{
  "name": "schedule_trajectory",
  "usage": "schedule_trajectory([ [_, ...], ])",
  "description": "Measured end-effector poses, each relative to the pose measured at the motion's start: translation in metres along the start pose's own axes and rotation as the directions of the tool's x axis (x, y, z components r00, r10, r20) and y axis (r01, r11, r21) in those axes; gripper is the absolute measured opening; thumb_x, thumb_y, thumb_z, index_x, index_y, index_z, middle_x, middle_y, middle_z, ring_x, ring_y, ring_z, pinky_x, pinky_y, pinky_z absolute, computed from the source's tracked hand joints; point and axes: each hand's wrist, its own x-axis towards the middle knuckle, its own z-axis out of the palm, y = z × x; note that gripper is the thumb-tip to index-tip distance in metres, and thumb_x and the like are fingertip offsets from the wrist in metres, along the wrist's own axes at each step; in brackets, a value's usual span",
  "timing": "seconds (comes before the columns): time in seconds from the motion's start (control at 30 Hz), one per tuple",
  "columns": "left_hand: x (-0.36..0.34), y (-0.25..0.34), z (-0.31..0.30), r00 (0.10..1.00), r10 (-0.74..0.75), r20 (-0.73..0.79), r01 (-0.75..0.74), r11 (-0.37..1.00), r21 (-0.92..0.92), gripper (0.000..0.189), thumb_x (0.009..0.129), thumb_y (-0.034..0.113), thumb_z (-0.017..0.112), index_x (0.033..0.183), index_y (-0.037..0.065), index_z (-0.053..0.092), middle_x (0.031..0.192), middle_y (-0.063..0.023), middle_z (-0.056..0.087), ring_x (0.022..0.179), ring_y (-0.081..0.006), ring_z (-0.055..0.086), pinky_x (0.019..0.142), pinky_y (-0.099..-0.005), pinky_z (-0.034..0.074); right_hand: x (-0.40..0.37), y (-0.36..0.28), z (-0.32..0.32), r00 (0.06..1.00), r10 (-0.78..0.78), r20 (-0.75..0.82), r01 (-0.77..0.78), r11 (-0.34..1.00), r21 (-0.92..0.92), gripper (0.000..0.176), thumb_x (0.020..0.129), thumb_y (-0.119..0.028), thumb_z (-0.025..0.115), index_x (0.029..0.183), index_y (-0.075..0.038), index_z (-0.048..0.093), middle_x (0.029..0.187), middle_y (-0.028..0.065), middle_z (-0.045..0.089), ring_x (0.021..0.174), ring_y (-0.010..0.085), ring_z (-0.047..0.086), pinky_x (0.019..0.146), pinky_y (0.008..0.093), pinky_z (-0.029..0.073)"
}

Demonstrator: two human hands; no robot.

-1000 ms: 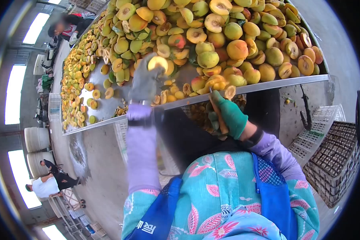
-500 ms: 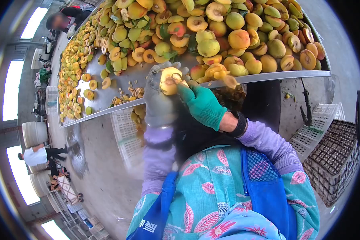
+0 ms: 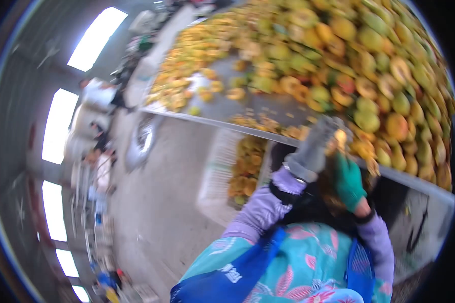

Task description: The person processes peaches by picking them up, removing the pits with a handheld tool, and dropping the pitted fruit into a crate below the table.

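My left hand (image 3: 314, 147), in a grey glove, is closed around a yellow-orange fruit (image 3: 340, 136) at the near edge of the metal table. Against the same fruit is my right hand (image 3: 350, 183), in a green glove, its fingers pressed together and blurred; what they grip is hidden. Beyond my hands a heap of fruit (image 3: 366, 121), some halved, covers much of the table (image 3: 212, 121). Small light pieces (image 3: 258, 122) lie left of my left hand.
Below the table's edge stands a white crate (image 3: 215, 174) with fruit halves inside. A person in a white top (image 3: 100, 93) is at the far left, near large pale tubs. More people and racks appear blurred at the lower left.
The view has swung left, so table and hands appear further right and lower. The crate of fruit halves shows more fully. Both hands remain together at the fruit.
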Motion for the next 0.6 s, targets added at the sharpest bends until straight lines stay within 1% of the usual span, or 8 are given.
schedule_trajectory([
  [0.03, 0.006, -0.007, -0.002, 0.995, -0.024, -0.101, 0.032, 0.996, 0.079, 0.017, 0.096, 0.022, 0.055, 0.099, 0.006, 0.053, 0.087, -0.0102, 0.063, 0.079, -0.0194, 0.061, 0.072, -0.0318, 0.05, -0.001, -0.002, 0.004, 0.997, 0.072, -0.012, -0.069, 0.985, 0.157, 0.035, 0.093, -0.026, 0.054, 0.117, 0.0, 0.054, 0.077, 0.0092, 0.055, 0.058, 0.0208, 0.051, 0.049, 0.0336, 0.041],
  [0.07, 0.012, -0.013, -0.005, 0.979, -0.057, -0.198, 0.084, 0.988, 0.129, 0.017, 0.096, 0.024, 0.056, 0.098, 0.007, 0.053, 0.08, -0.0109, 0.063, 0.069, -0.0198, 0.063, 0.06, -0.0304, 0.052, 0.001, -0.015, 0.006, 0.783, 0.543, 0.303, -0.58, 0.461, 0.671, 0.032, 0.097, -0.034, 0.051, 0.11, -0.005, 0.057, 0.071, 0.0045, 0.054, 0.052, 0.0151, 0.048, 0.042, 0.0296, 0.038],
  [0.17, 0.008, -0.022, 0.0, 0.985, 0.027, -0.17, -0.021, 0.999, 0.036, 0.016, 0.094, 0.02, 0.059, 0.095, 0.006, 0.052, 0.08, -0.0104, 0.063, 0.065, -0.0182, 0.062, 0.053, -0.0279, 0.05, 0.005, -0.056, 0.003, 0.571, 0.674, 0.469, -0.716, 0.129, 0.686, 0.04, 0.099, -0.048, 0.043, 0.097, -0.011, 0.057, 0.062, -0.0019, 0.047, 0.042, 0.0074, 0.04, 0.033, 0.0227, 0.029],
  [0.2, 0.004, -0.019, 0.0, 0.984, -0.047, -0.17, 0.068, 0.991, 0.118, 0.019, 0.096, 0.022, 0.057, 0.096, 0.004, 0.055, 0.078, -0.0082, 0.062, 0.067, -0.0153, 0.061, 0.057, -0.0268, 0.05, 0.005, -0.056, 0.006, 0.609, 0.656, 0.445, -0.695, 0.172, 0.698, 0.041, 0.098, -0.05, 0.042, 0.096, -0.012, 0.057, 0.061, -0.0014, 0.047, 0.041, 0.008, 0.039, 0.033, 0.023, 0.029],
  [0.27, 0.004, -0.022, 0.008, 0.971, 0.18, -0.159, -0.033, 0.758, 0.652, 0.022, 0.096, 0.023, 0.056, 0.098, 0.002, 0.058, 0.078, -0.0058, 0.062, 0.068, -0.0121, 0.059, 0.06, -0.0251, 0.049, 0.006, -0.046, 0.003, 0.635, 0.626, 0.452, -0.675, 0.166, 0.718, 0.042, 0.097, -0.053, 0.042, 0.093, -0.013, 0.055, 0.059, -0.0016, 0.046, 0.038, 0.0088, 0.038, 0.032, 0.0232, 0.029],
  [0.4, 0.012, -0.021, 0.005, 0.984, 0.029, -0.178, 0.073, 0.841, 0.537, 0.025, 0.097, 0.025, 0.055, 0.099, 0.001, 0.061, 0.08, -0.0045, 0.063, 0.07, -0.0107, 0.058, 0.063, -0.0242, 0.049, 0.009, -0.055, -0.016, 0.605, 0.429, 0.671, -0.687, -0.145, 0.712, 0.042, 0.096, -0.056, 0.042, 0.09, -0.016, 0.053, 0.053, -0.0043, 0.041, 0.034, 0.0089, 0.035, 0.03, 0.0235, 0.028],
  [0.53, 0.013, -0.015, 0.011, 0.991, -0.079, -0.11, 0.101, 0.972, 0.214, 0.026, 0.097, 0.027, 0.055, 0.095, 0.001, 0.06, 0.08, -0.0065, 0.063, 0.069, -0.0146, 0.06, 0.061, -0.0261, 0.05, 0.013, -0.063, -0.018, 0.547, 0.579, 0.604, -0.742, 0.002, 0.671, 0.041, 0.097, -0.054, 0.04, 0.09, -0.016, 0.053, 0.051, -0.0054, 0.04, 0.033, 0.0087, 0.037, 0.032, 0.026, 0.031],
  [0.6, 0.012, -0.011, 0.016, 0.988, -0.136, -0.075, 0.134, 0.991, -0.03, 0.027, 0.097, 0.028, 0.054, 0.093, 0.002, 0.06, 0.079, -0.0081, 0.062, 0.067, -0.0168, 0.06, 0.061, -0.0273, 0.051, 0.013, -0.061, -0.021, 0.599, 0.375, 0.707, -0.689, -0.207, 0.694, 0.042, 0.098, -0.054, 0.039, 0.089, -0.016, 0.054, 0.051, -0.0064, 0.039, 0.034, 0.008, 0.037, 0.032, 0.0257, 0.03],
])
